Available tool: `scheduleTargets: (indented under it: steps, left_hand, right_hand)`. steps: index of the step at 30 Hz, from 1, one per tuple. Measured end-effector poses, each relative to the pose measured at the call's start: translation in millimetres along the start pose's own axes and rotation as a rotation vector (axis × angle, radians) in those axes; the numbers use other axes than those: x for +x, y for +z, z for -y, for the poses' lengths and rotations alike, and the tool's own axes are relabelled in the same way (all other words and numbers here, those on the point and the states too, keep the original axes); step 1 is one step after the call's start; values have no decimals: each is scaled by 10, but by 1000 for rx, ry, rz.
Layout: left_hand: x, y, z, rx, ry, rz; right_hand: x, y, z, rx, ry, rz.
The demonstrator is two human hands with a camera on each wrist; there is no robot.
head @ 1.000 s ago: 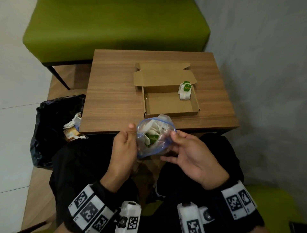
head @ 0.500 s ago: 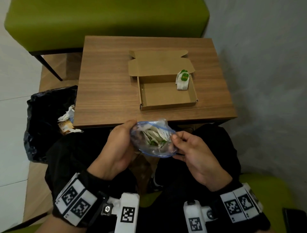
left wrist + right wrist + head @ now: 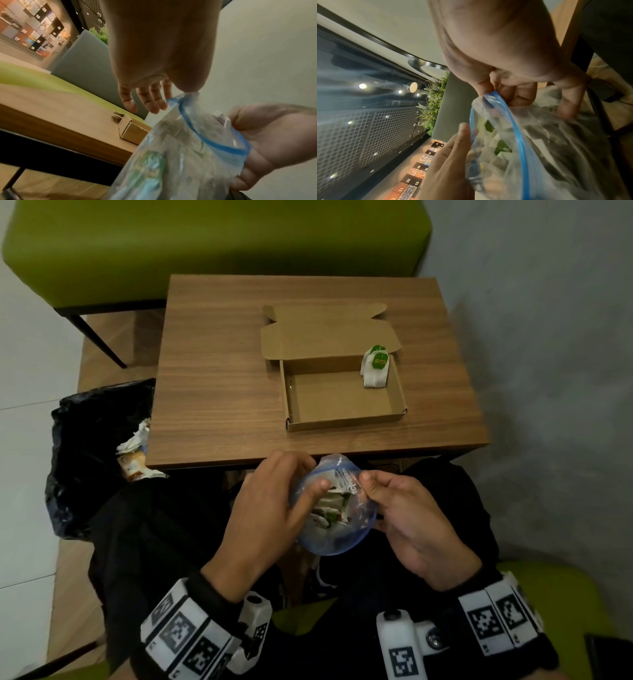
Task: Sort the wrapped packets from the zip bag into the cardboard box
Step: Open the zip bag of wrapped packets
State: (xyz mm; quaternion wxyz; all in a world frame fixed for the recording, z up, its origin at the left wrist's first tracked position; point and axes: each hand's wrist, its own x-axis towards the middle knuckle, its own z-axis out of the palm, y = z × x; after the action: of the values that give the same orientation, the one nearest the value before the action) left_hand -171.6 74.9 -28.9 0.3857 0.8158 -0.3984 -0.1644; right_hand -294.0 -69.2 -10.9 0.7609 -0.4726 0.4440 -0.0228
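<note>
A clear zip bag (image 3: 342, 529) with a blue rim hangs over my lap, just in front of the table edge. White and green wrapped packets (image 3: 330, 505) lie inside it. My right hand (image 3: 364, 477) pinches the bag's right rim, its other fingers under the bag. My left hand (image 3: 308, 474) is at the bag's mouth with fingers spread straight and the thumb against the rim (image 3: 185, 93). The cardboard box (image 3: 342, 424) stands open on the table, two packets (image 3: 375, 368) leaning in its far right corner.
The small wooden table (image 3: 219, 392) carries only the box. A black rubbish bag (image 3: 89, 460) with crumpled wrappers stands left of the table. A green bench (image 3: 205, 244) is behind it, and a grey wall closes the right side.
My left hand has let go of the bag's left rim and spread its fingers, with the thumb now at the mouth. The right hand keeps its pinch on the rim.
</note>
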Motion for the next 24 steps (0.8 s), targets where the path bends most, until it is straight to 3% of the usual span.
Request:
scheduleTargets:
  steps: [4,9,11,16,20,24]
  left_hand:
    - [60,10,-21,-98,-91,2]
    - [99,53,-86,-678,-432,39]
    - [115,29,-123,-781,-534,2]
    - [132,-61,-114,-765,-580,86]
    - [172,-98,-136,-968,-628,35]
    - [197,-92,-64,-1041,-577,-15]
  right_hand:
    - [11,27,14,-27,-25,-10]
    - [30,74,26,-221,-164,0]
    - [47,74,34,-293,-198,25]
    - [56,-6,133,-406,-247,72]
    - [29,-41,181,-245,-318,100]
    - [20,-35,120,-407,-405,50]
